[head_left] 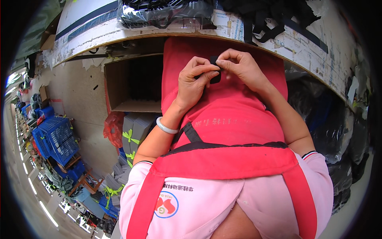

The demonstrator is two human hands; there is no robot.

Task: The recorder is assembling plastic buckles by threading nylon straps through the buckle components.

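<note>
A small black piece of what looks like webbing strap [216,79] is held over my lap, just short of the table edge. My left hand [195,77] pinches it between thumb and fingertips, a pale bangle on that wrist. From the other side, my right hand [243,68] grips its upper end with thumb and forefinger. The fingers cover much of the piece, so its full shape is hidden. Beneath both hands spreads my red apron [179,55].
On the worn white table [229,27] lie a clear bag of black items [165,14] and a heap of black straps [274,18]. An open cardboard box [119,85] stands to my left, near grey bundles [135,131]. Blue crates [57,139] are farther left; dark plastic bags [330,131] lie right.
</note>
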